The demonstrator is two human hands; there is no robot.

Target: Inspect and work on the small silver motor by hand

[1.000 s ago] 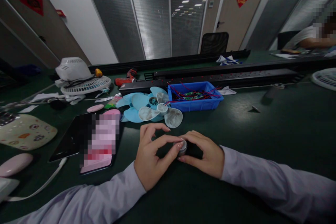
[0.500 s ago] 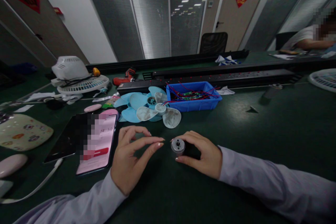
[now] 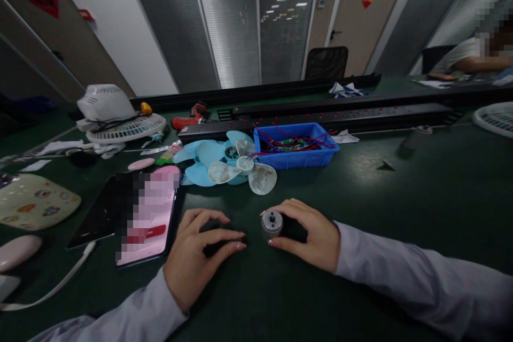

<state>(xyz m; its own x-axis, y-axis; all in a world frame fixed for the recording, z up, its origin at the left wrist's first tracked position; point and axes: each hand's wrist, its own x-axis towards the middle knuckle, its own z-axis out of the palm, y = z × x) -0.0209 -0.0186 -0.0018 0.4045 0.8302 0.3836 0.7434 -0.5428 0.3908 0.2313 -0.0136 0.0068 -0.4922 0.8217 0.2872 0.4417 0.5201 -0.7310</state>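
My right hand (image 3: 308, 232) is closed around a small silver cylindrical motor (image 3: 272, 222) that rests on the dark green table (image 3: 401, 197), its round end with a centre hole facing me. My left hand (image 3: 198, 248) lies on the table a short way left of the motor, apart from it. Its fingers are curled, with thumb and forefinger tips close together near the surface. It is too dark to see whether anything small sits between them. Both arms wear pale lilac sleeves.
A phone with a pink screen (image 3: 146, 219) lies just left of my left hand. Behind are pale blue fan blades (image 3: 224, 163), a blue bin of wired parts (image 3: 296, 157), a white fan body and grille (image 3: 120, 120), a red tool (image 3: 192, 115) and black rails (image 3: 340, 115). Another person sits far right (image 3: 481, 59).
My left hand let go of the motor's end, drew back to the left with fingers pinched, then lowered to the table. My right hand kept the motor in place.
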